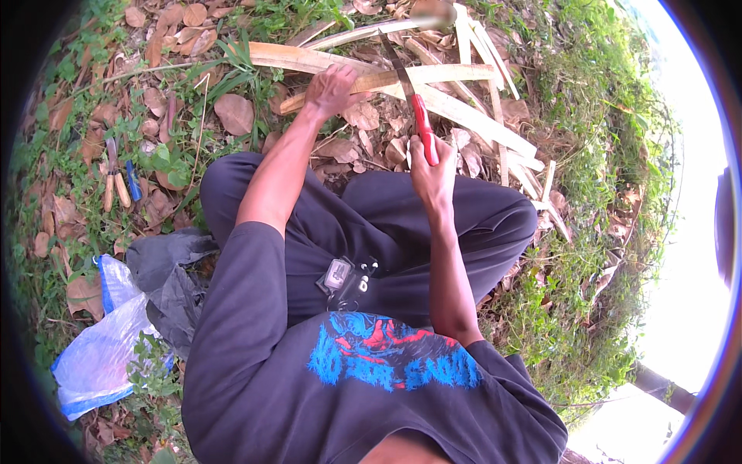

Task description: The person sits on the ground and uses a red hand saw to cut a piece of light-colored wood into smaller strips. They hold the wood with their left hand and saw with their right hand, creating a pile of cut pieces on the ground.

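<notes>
My left hand (pixel 332 91) is closed around a pale, split wooden strip (pixel 456 73), near the strip's left end. Closed on a red handle, my right hand (pixel 434 172) holds a saw (pixel 422 124) with a narrow dark blade. That blade lies across the strip, to the right of my left hand, and points away from me. I cannot make out its teeth. Under the held strip runs a wider pale strip (pixel 471 117), slanting down to the right.
More cut strips (pixel 483 46) lie piled beyond and to the right. Two wooden-handled tools (pixel 116 188) and a blue-handled one (pixel 134 182) rest in the grass at left, above a white-and-blue plastic sack (pixel 108 348) and dark cloth (pixel 166 267). Dry leaves (pixel 233 114) cover the ground.
</notes>
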### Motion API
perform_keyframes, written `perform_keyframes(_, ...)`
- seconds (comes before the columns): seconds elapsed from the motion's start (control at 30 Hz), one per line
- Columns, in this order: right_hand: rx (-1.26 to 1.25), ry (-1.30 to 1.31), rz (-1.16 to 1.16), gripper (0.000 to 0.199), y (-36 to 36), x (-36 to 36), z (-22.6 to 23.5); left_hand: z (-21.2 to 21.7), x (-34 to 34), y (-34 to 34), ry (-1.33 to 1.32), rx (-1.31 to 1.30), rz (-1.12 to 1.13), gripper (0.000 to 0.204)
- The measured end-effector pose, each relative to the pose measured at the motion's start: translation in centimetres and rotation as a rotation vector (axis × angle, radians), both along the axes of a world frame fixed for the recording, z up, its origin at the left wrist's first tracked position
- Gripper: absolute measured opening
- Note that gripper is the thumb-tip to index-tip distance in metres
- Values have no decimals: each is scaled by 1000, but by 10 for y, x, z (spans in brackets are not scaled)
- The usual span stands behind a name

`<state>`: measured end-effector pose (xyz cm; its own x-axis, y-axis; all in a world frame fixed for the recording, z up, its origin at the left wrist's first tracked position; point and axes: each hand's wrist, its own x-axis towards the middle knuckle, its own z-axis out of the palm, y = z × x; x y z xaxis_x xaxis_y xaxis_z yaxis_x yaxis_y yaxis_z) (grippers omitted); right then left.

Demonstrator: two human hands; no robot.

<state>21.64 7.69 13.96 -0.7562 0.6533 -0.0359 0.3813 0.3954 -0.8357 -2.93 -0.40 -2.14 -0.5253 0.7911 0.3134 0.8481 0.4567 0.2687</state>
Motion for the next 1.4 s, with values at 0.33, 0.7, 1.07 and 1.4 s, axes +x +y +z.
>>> perform_keyframes(0.33,-2,25,-29,26,-21,29,8,-6,-5,-4,45,-28,-32,62)
perform_keyframes(0.7,-114,24,-46,25,-37,61,7,-1,-4,-5,-28,-22,-52,65)
perform_keyframes(1.07,-43,41,-59,26,-5,25,36,9,10,-1,-50,45,63,58)
perform_keyframes(1.4,-266,68,-95,25,3,43,15,-4,18,-15,191,-69,238,60)
